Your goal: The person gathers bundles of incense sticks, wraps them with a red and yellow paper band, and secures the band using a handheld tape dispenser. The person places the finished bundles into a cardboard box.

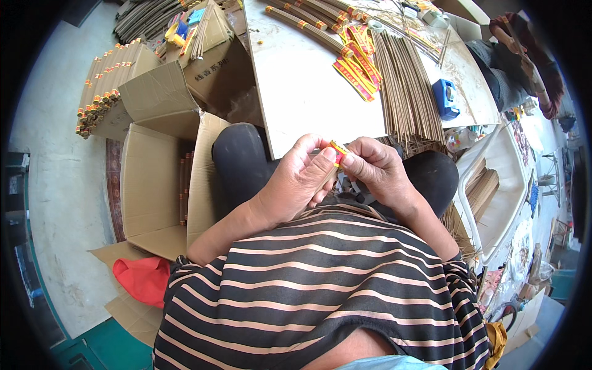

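Over my lap, my left hand (290, 185) is closed around a bundle of incense sticks (338, 149), its top end angled up. A red and yellow paper label wraps that end. My right hand (383, 172) pinches the label from the other side, thumb against the paper. Most of the bundle is hidden behind my fingers. Just beyond my hands, loose brown incense sticks (407, 86) lie side by side on the white table (302, 92). Loose red and yellow labels (359, 68) are spread beside them.
Finished bundles (308, 31) lie at the table's far side. A blue tape dispenser (445, 98) stands on the right. An open cardboard box (154, 185) with bundles is at my left, and a white tub (499, 197) with sticks at my right. Another person (524, 61) sits at far right.
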`<state>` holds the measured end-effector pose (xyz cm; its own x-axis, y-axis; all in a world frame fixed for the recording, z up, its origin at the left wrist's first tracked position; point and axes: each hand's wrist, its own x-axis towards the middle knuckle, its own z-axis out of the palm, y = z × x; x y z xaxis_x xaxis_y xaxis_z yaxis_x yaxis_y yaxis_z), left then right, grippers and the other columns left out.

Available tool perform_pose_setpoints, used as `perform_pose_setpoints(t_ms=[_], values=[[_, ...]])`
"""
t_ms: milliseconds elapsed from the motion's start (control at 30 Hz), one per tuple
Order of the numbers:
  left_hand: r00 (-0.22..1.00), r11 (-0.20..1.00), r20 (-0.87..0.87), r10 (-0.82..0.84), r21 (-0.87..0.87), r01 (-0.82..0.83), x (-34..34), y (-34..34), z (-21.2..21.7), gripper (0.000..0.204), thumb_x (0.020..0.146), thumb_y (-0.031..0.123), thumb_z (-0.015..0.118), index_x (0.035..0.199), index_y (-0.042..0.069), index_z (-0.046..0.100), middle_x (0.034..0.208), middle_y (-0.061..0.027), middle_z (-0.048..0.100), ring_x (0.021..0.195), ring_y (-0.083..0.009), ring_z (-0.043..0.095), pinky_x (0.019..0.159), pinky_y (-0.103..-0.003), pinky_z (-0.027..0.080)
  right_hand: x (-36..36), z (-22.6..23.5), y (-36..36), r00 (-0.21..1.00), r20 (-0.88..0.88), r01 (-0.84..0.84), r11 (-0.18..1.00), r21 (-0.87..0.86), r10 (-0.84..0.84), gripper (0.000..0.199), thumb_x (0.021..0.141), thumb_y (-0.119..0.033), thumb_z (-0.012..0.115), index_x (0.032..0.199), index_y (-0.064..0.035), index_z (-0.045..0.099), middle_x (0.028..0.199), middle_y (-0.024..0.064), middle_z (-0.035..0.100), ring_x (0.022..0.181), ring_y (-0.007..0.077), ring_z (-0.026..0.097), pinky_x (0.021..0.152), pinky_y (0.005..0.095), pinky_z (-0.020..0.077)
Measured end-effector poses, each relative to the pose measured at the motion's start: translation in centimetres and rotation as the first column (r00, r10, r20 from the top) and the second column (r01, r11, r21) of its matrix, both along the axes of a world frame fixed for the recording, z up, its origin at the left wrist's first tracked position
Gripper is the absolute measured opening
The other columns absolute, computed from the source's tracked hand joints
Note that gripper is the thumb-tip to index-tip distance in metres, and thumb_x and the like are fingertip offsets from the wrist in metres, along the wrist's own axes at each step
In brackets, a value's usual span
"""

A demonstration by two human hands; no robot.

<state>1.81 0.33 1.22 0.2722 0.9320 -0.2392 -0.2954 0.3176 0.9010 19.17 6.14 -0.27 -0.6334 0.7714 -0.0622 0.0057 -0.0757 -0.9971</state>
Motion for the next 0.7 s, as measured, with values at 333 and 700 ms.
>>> perform_pose_setpoints(t_ms=[333, 700], values=[[0.959, 0.98, 0.28, -0.044, -0.173, 0.095, 0.2, 0.8, -0.1, 0.03, 0.097, 0.032, 0.039, 0.112, 0.006, 0.041, 0.069, -0.0033, 0.051, 0.049, -0.0046, 0.045, 0.043, -0.014, 0.038, 0.9, -1.7, 1.2, 0.994, -0.091, -0.053, 0.996, 0.074, 0.059, 0.018, 0.086, -0.018, 0.063, 0.081, -0.0016, 0.057, 0.069, -0.0023, 0.053, 0.062, 0.0042, 0.045, 0.054, 0.0201, 0.0397], [0.928, 0.978, 0.345, -0.138, -0.101, 0.183, 0.7, 1.8, -1.6, 0.041, 0.095, 0.04, 0.039, 0.111, 0.003, 0.043, 0.076, -0.0107, 0.055, 0.054, -0.0118, 0.052, 0.046, -0.02, 0.044, 1.5, -0.9, 2.1, 0.996, -0.089, 0.014, 0.947, 0.321, 0.016, 0.026, 0.077, -0.016, 0.071, 0.098, -0.0014, 0.063, 0.081, 0.0028, 0.053, 0.073, 0.0101, 0.05, 0.067, 0.0232, 0.0433]])
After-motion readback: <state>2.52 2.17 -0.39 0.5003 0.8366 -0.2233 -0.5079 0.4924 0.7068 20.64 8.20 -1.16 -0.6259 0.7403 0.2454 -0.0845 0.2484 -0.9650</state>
